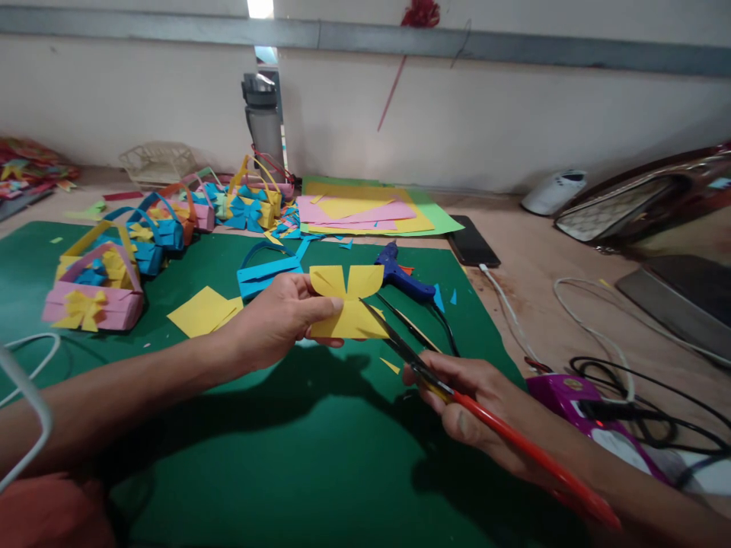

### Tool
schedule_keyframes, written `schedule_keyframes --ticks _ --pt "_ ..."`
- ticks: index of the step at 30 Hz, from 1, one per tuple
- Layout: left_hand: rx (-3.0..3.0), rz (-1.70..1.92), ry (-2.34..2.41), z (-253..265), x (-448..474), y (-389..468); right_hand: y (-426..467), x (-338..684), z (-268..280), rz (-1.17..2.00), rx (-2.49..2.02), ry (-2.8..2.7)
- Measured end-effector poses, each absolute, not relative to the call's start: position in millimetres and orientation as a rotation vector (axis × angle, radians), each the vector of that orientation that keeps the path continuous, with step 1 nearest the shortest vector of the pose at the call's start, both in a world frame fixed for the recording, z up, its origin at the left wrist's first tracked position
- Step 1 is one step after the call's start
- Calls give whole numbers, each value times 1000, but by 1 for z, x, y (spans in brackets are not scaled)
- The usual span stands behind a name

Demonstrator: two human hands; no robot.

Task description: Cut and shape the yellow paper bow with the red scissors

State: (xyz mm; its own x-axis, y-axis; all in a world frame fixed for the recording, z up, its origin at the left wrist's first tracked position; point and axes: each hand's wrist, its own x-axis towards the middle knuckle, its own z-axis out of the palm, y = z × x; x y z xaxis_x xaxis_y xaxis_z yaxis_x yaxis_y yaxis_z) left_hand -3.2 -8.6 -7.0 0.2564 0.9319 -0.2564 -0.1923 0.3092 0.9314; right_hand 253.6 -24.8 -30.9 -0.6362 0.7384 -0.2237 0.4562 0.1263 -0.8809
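Observation:
Between the thumb and fingers of my left hand (288, 308) is a piece of yellow paper (354, 323), notched at its top and side into a butterfly-like shape. My right hand (474, 396) grips a pair of scissors (514, 441) with red handles; the blades reach the paper's right side. A yellow scrap (391, 365) lies below the blades. Behind my left hand sits a blue paper basket (268, 275) with a handle. Flat yellow paper squares (202, 310) rest on the green mat (274, 472) to the left. A blue glue gun (408, 281) lies beyond the scissors.
Finished paper baskets (94, 304) with bows line the left side. Coloured sheets (365, 213) are stacked at the back, near a bottle (266, 125). On the right are a phone (473, 242), cables, a purple power strip (594, 418) and a bag (645, 198).

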Motion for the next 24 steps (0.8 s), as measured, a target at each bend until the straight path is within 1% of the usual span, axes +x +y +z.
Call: schedule_keyframes --ticks 6,16,24 --pt "929 941 1001 -8 -3 -9 -24 242 -11 1611 -1211 -2150" --pt "930 927 1014 -8 -2 -9 -25 239 -5 1557 -1322 -2194" --pt "939 929 979 -10 -2 -8 -23 240 -6 1512 -1327 -2236"
